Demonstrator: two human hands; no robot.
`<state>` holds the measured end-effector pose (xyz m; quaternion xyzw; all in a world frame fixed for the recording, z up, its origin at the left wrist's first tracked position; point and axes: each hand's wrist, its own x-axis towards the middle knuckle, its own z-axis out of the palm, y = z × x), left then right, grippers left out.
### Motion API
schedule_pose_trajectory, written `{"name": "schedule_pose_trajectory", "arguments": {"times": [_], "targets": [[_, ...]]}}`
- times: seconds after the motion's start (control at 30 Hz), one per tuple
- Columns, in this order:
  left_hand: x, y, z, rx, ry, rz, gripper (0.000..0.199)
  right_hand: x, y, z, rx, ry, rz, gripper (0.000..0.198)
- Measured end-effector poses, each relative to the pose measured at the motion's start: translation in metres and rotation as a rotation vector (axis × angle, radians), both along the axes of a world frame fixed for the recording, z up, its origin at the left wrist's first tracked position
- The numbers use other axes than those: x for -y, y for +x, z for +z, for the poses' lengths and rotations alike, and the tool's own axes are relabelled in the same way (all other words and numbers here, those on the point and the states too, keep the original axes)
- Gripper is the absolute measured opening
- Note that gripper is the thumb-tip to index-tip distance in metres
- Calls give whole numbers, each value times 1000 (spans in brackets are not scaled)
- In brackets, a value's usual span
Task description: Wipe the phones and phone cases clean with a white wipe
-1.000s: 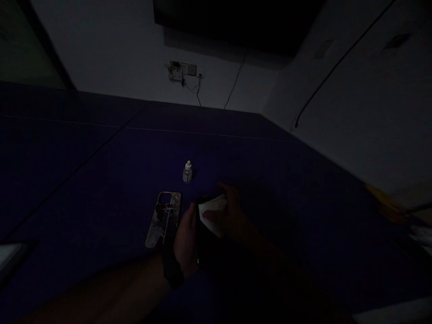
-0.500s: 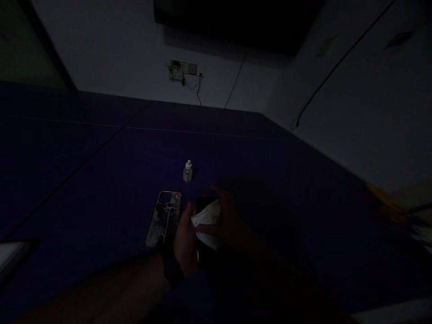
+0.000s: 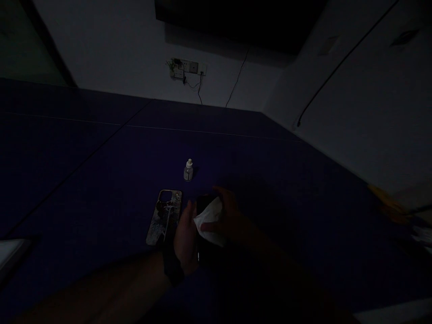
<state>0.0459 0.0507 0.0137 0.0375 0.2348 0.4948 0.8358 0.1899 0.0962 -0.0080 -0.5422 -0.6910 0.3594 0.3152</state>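
Note:
My left hand (image 3: 185, 238), with a dark band on its wrist, grips a dark phone (image 3: 204, 203) along its left edge. My right hand (image 3: 227, 216) holds a white wipe (image 3: 209, 217) against the phone's surface, thumb on top of the cloth. Much of the phone's lower part is lost in shadow. Just left of my left hand lies a patterned phone case (image 3: 164, 217) with a camera cut-out at its top. A small clear bottle (image 3: 188, 173) with a white cap stands upright beyond my hands.
The dim blue surface (image 3: 111, 180) reaches to the walls. A pale-edged object (image 3: 12, 252) sits at the left edge, a yellow item (image 3: 384, 198) at far right. Sockets (image 3: 189, 67) and cables are on the back wall, below a dark screen (image 3: 226, 22).
My right hand and the wipe have shifted slightly to the right over the phone. My left hand keeps its hold, and the case and bottle stay in place.

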Motion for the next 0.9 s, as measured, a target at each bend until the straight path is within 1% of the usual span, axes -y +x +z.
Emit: {"name": "schedule_pose_trajectory", "arguments": {"times": [0.07, 0.13, 0.2, 0.27, 0.3, 0.37, 0.43, 0.47, 0.5, 0.57, 0.63, 0.7, 0.77, 0.83, 0.9], "targets": [[0, 0, 2, -13, -45, 9, 62, -3, 7, 3, 9, -26, -41, 111], [-1, 0, 5, -11, -67, 24, 61, -6, 10, 5, 3, -24, -130, 107], [-2, 1, 4, -1, -49, 30, 61, -8, 7, 4, -11, -13, -209, 100], [-2, 1, 0, 20, -2, 19, 62, -7, -1, 2, -24, 3, -228, 95], [-2, 0, -2, 31, 16, 9, 63, -5, -5, 0, -26, 10, -207, 95], [-2, 0, -7, 47, 41, -6, 64, -1, -8, -2, -22, 20, -109, 99], [-2, -1, -9, 37, 40, -12, 62, 2, -4, -2, 0, 13, 5, 108], [-2, -1, -9, 28, 36, -8, 61, 2, 0, -1, 14, 6, 38, 111], [-2, -1, -9, 18, 35, 1, 59, 1, 5, 0, 28, -1, 42, 113], [-3, 0, -9, 7, 35, 29, 58, -4, 13, 1, 42, -13, -22, 111], [-3, 1, -9, 7, 42, 59, 60, -8, 15, 1, 30, -1, -118, 104], [-3, 2, -9, 6, 40, 64, 61, -9, 9, -2, 2, 32, -169, 94], [-2, 1, -9, 6, 40, 42, 62, -5, -2, -6, -26, 64, -151, 89], [-1, 0, -9, 10, 38, 7, 64, 1, -9, -10, -50, 82, -82, 92], [-1, -1, -9, 5, 18, -21, 64, 5, -9, -11, -49, 83, 3, 99]]}}
